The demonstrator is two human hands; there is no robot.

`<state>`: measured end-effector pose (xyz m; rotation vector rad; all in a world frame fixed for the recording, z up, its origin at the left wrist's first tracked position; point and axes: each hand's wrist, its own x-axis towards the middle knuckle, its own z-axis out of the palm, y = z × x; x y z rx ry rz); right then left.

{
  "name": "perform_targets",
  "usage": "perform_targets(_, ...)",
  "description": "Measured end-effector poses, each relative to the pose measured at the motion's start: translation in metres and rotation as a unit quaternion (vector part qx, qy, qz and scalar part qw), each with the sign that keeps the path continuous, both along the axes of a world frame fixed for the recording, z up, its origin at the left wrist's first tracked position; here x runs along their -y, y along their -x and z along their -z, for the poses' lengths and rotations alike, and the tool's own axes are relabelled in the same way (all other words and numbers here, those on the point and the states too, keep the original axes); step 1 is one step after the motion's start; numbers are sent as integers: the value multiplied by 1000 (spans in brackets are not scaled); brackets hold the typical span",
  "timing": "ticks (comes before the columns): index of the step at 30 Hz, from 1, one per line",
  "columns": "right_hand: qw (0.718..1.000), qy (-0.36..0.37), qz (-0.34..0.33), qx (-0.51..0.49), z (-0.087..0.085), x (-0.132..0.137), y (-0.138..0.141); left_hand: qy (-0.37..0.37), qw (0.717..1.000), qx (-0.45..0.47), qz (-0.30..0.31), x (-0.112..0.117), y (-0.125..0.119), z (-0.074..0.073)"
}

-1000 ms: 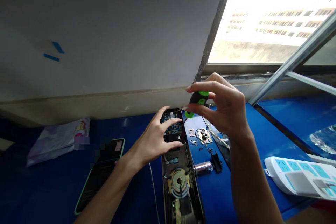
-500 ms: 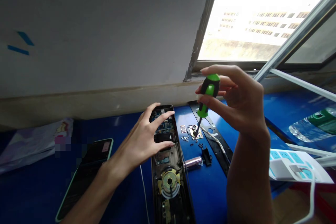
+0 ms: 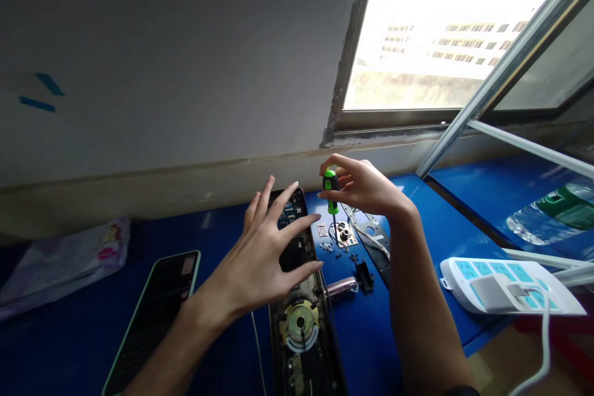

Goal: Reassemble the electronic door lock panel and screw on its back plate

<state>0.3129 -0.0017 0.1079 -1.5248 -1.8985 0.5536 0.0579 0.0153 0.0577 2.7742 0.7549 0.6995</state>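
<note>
A long black device housing (image 3: 310, 297) lies open on the blue table, with a circuit board (image 3: 290, 213) at its far end and a round brass-coloured part (image 3: 301, 323) nearer me. My left hand (image 3: 264, 250) is over the housing, fingers spread; whether the fingertips touch it I cannot tell. Between the thumb and fingers of my right hand (image 3: 366, 189) is a green and black screwdriver (image 3: 331, 189), upright with its shaft down. Its tip is beside a small board with a round part (image 3: 344, 233). Small screws (image 3: 326, 247) lie just below.
A pinkish wrapped cylinder (image 3: 342, 289), a black plastic piece (image 3: 364, 276) and a flat black plate (image 3: 377, 253) lie right of the housing. A phone (image 3: 148, 322) is at left. Farther right are a power strip (image 3: 457, 292), a plastic bottle (image 3: 559, 210) and a metal frame (image 3: 457, 120).
My right hand has moved left and away from me with the screwdriver, which is now more upright. The fingers of my left hand have lifted and spread wider over the housing.
</note>
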Motion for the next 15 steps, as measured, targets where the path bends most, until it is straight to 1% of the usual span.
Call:
perform_targets(4,1000,5,-1,-13,9,-8,-2,-39,999,0,-15,5,-10,1)
perform_targets(8,1000,-4,1,-2,12,-12,-4,-51,999,5,-14,8,-14,3)
perform_targets(11,1000,-2,6,5,10,-11,-3,-52,999,7,-12,8,-13,4)
perform_targets(15,1000,-9,14,5,1,-4,-2,-54,998,13,-6,5,-12,4)
